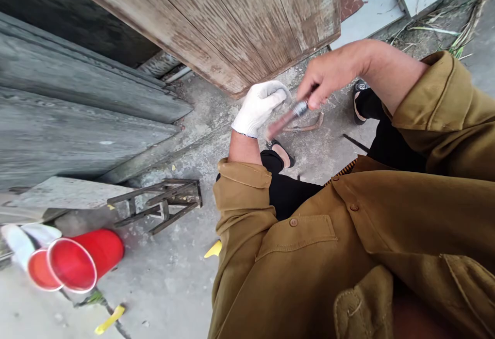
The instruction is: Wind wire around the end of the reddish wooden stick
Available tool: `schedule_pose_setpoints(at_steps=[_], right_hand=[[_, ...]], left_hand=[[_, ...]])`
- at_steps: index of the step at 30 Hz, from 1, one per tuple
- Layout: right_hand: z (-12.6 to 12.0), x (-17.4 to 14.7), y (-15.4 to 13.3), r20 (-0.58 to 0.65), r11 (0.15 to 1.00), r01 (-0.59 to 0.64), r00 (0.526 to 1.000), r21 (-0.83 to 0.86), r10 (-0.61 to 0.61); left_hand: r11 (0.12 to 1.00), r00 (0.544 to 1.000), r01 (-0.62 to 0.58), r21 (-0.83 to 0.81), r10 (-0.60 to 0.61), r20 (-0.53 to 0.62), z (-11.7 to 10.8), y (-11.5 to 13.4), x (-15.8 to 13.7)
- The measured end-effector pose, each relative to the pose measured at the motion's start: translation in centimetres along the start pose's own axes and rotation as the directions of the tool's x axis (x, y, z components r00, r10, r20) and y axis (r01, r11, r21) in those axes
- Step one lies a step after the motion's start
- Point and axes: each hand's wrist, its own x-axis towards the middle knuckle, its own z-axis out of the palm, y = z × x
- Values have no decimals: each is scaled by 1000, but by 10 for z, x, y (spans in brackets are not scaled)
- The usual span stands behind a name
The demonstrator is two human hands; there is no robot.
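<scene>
My left hand (pixel 260 108), in a white knit glove, is curled closed near the lower edge of a weathered wooden panel (pixel 232 24). What its fingers hold, if anything, is hidden. Bare and closed, my right hand (pixel 325 76) grips a reddish-brown wooden stick (pixel 281 124) with a silvery wrapped band (pixel 300 108) close to the fingers. The stick slants down to the left, its far end blurred, passing just beside the gloved hand. Beneath it on the concrete lies a bent brown stick (pixel 315 124), also with a wrapped band.
Grey wooden boards (pixel 77 132) lean at the left. A small dark wooden frame (pixel 166 202), red buckets (pixel 104 251) and a yellow-handled tool (pixel 110 320) are on the floor at lower left. White tile pieces (pixel 371 11) and dry stalks (pixel 464 24) lie at upper right.
</scene>
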Motion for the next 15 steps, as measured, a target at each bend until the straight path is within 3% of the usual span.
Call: schedule_pose_setpoints(at_steps=[1, 2, 4, 6, 8, 10, 12, 13, 15], right_hand=[[-4, -5, -3, -181, 996, 31, 983, 78, -16], [-8, -10, -5, -369, 985, 54, 929, 162, 10], [-16, -15, -6, -672, 944, 133, 732, 302, 111], [-22, -17, -3, -806, 916, 174, 552, 362, 214], [-25, -14, 3, -842, 950, -1, 463, 313, 278], [-25, -10, 10, -816, 913, -378, 473, 153, 332], [-23, -5, 17, -739, 778, -623, 560, -77, 376], [-20, -3, 19, -680, 731, -660, 617, -175, 395], [-13, 2, 21, -522, 724, -621, 742, -300, 421]], left_hand=[[1000, 999, 21, -3, -21, -39, 3, -1, 1], [999, 997, 45, -4, -45, -66, 6, -1, 2], [997, 996, 77, -1, -77, -54, 14, 0, 5], [997, 995, 80, -10, -79, 56, 21, 3, 6], [995, 979, 87, -38, -78, 186, 26, 8, 4], [994, 960, 92, -58, -73, 270, 27, 14, 1], [995, 958, 80, -63, -59, 280, 22, 21, -3], [996, 963, 66, -64, -47, 264, 19, 25, -5], [998, 978, 27, -63, -14, 207, 11, 30, -8]])
